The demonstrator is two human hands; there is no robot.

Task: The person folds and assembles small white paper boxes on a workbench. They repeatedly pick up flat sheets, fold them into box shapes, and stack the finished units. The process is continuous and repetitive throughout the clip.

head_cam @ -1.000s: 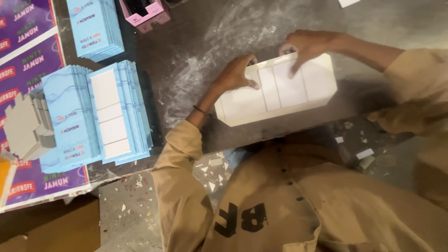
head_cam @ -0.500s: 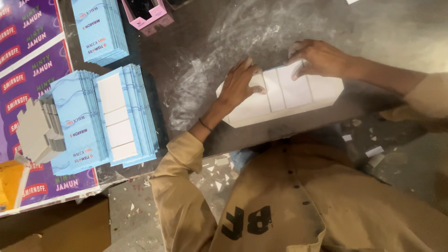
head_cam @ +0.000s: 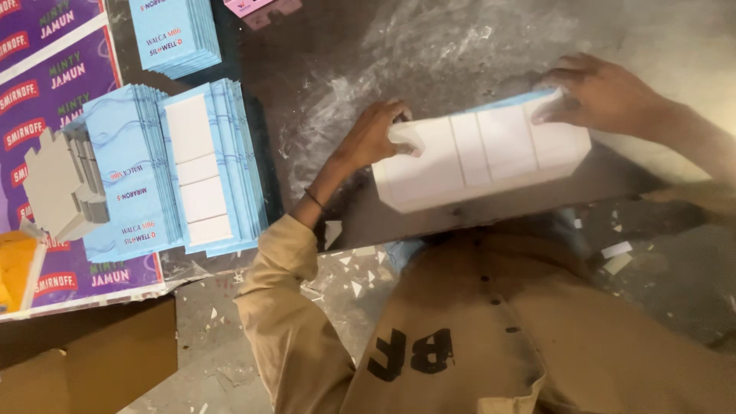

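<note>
Flat white carton blank [head_cam: 483, 157] lies centre-right of frame on the dark dusty worktable [head_cam: 322, 61], creased into panels, blue printed side showing at its upper edge. Left hand [head_cam: 376, 136] pinches the left end flap, fingers curled on it. Right hand [head_cam: 602, 92] presses flat on the right end, fingers spread, not clenched. Looks light, thin, bendy along the creases and easily dented; best gripped at the end flaps or edges. Stacks of blue blanks [head_cam: 172, 165] sit left of frame.
</note>
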